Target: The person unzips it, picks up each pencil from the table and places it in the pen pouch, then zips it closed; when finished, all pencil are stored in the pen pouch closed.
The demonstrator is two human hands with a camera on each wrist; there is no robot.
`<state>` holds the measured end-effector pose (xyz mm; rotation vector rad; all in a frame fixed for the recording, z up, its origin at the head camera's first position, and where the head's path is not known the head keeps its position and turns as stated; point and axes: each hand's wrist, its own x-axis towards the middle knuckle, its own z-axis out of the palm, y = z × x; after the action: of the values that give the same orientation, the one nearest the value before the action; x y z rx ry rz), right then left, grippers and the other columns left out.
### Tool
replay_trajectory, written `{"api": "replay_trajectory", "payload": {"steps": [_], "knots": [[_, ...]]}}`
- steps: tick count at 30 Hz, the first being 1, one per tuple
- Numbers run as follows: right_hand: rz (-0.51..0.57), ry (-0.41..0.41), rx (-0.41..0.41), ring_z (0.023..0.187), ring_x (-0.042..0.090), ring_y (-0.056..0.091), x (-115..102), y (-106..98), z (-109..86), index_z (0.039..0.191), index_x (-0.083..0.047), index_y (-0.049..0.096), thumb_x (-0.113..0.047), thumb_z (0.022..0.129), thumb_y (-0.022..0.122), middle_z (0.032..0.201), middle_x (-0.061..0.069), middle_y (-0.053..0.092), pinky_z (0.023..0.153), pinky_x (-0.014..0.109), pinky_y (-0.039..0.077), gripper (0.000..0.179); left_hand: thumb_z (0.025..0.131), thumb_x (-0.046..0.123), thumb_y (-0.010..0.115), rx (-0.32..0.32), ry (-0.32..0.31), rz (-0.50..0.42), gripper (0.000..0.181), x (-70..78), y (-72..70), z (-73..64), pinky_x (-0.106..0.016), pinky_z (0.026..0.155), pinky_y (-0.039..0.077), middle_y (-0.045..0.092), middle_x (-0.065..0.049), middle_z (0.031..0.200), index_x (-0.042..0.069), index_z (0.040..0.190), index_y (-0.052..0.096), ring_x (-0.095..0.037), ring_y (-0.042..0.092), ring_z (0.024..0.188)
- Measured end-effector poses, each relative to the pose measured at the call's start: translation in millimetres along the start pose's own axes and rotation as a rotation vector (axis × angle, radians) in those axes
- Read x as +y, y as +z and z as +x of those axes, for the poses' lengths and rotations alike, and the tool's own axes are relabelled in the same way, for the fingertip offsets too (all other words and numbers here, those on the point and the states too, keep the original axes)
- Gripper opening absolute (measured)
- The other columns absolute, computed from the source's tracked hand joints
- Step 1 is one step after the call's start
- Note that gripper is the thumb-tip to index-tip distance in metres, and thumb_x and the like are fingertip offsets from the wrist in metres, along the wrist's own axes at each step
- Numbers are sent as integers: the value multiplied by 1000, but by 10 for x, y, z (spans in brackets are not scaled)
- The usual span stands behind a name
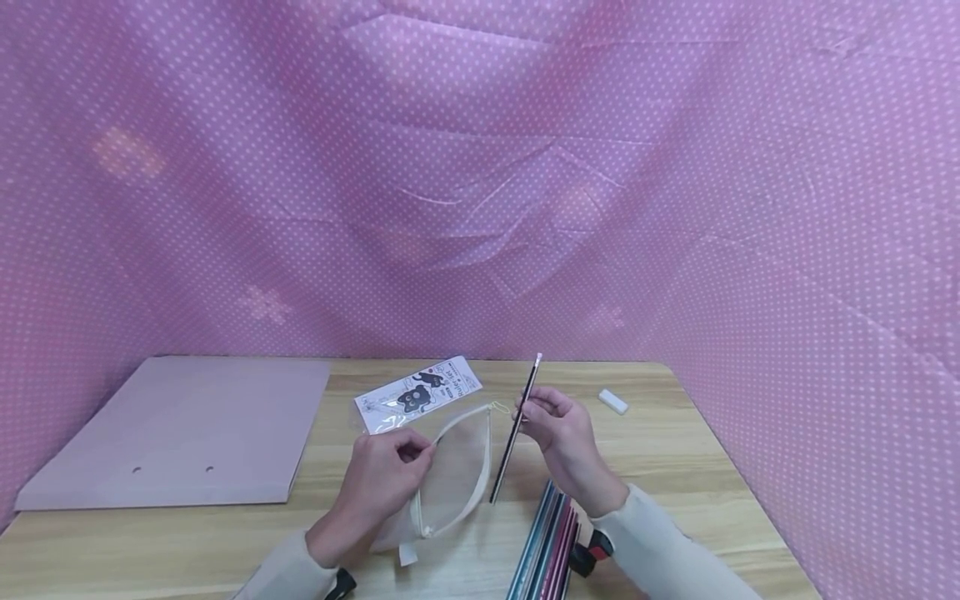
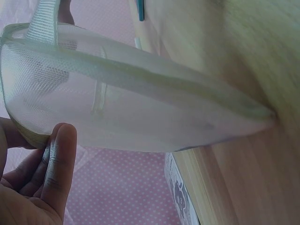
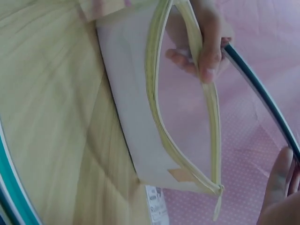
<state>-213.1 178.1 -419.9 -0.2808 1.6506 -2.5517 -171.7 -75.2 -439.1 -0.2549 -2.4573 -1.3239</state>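
Observation:
My left hand (image 1: pixel 384 473) pinches the rim of a pale, see-through mesh zipper pouch (image 1: pixel 459 467), between thumb and fingers. The pouch's mouth gapes wide, its zipper edges spread apart, as the right wrist view shows. In my right hand (image 1: pixel 564 439) is a dark pencil (image 1: pixel 505 462), gripped around its upper part. Its white end points up and away, while the lower end slants down just right of the pouch mouth. Several coloured pencils (image 1: pixel 545 546) lie side by side on the table below my right wrist.
A packaged ruler set (image 1: pixel 417 395) with black cat drawings lies behind the pouch. A white eraser (image 1: pixel 612 402) is at the right. At the left lies a large pale pink folder (image 1: pixel 195 433). Pink dotted cloth (image 1: pixel 480 183) hangs around the wooden table (image 1: pixel 675 467).

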Motion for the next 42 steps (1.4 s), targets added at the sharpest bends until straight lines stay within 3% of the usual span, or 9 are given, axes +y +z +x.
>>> {"api": "replay_trajectory", "payload": {"steps": [6, 15, 28, 32, 42], "knots": [[47, 1, 135, 83, 13, 75, 116, 52, 57, 96, -10, 66, 7, 93, 62, 90, 0, 77, 82, 28, 63, 18, 79, 6, 81, -5, -9, 2, 11, -6, 1, 7, -16, 57, 53, 71, 5, 67, 16, 77, 76, 1, 59, 58], [27, 52, 304, 81, 12, 75, 317, 151, 86, 98, -3, 63, 10, 90, 63, 87, 3, 76, 81, 29, 63, 15, 80, 7, 81, -8, -20, -4, 8, -7, 4, 1, -16, 58, 54, 72, 4, 68, 14, 78, 77, 0, 61, 59], [-89, 148, 305, 71, 10, 74, 532, 266, 11, 106, 10, 64, 10, 89, 66, 78, 3, 75, 73, 23, 63, 18, 81, 9, 82, -3, -39, -20, 5, 14, 17, -3, -17, 56, 54, 72, 3, 68, 9, 81, 77, -1, 61, 59], [-132, 162, 269, 71, 9, 74, 569, 304, -24, 109, 15, 61, 9, 90, 65, 79, 3, 75, 73, 22, 62, 21, 80, 8, 82, -9, -31, -35, 5, 18, 32, -9, -17, 55, 54, 72, 2, 68, 9, 81, 77, -1, 60, 58], [-201, 264, 179, 72, 9, 74, 648, 422, -165, 117, 15, 60, 2, 92, 65, 83, 6, 78, 75, 24, 63, 28, 79, 7, 83, 15, 53, -36, 9, -7, 75, -30, -17, 55, 54, 74, 3, 70, 13, 81, 78, 3, 60, 58]]}}
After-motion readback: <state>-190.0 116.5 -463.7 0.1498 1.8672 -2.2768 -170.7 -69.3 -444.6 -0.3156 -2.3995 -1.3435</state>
